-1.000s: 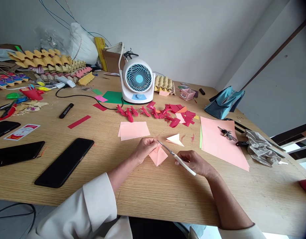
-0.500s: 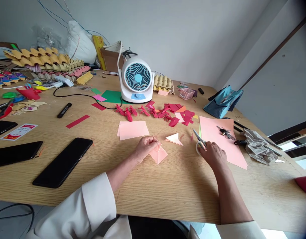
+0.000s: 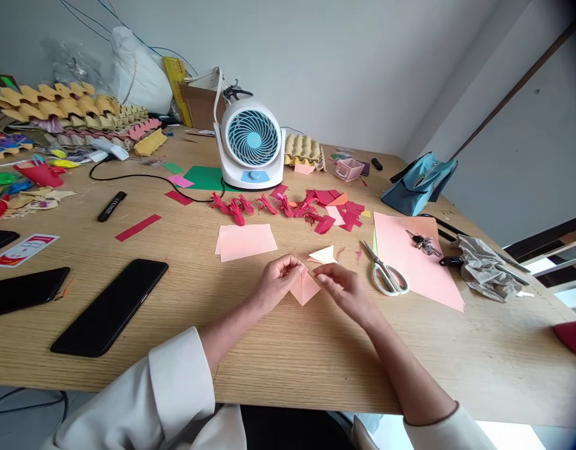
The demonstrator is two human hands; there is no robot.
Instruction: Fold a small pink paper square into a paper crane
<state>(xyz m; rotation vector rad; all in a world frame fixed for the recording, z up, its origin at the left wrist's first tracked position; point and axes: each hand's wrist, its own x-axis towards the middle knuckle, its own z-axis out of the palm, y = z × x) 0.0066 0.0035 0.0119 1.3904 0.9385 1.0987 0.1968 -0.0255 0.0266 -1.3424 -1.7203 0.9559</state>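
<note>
Near the middle of the table, a folded pink paper (image 3: 304,290) is pinched at its upper left edge by my left hand (image 3: 279,279). My right hand (image 3: 343,289) is at the paper's right corner, thumb and fingers pressed together on it. Just behind my hands lies another folded pale pink piece (image 3: 323,254). The scissors (image 3: 386,272), white-handled, rest on the table to the right of my right hand, with no hand on them. Two pink paper rectangles (image 3: 248,242) overlap beyond my left hand.
Red paper pieces (image 3: 288,205) stretch across the table before a white fan (image 3: 253,147). Pink sheets (image 3: 412,256) with keys (image 3: 425,244) lie at the right, near a blue bag (image 3: 418,183). A large black phone (image 3: 110,306) lies at the left.
My right hand has let go of the scissors and moved left to the folded paper. My left hand still holds the paper. The view has shifted slightly.
</note>
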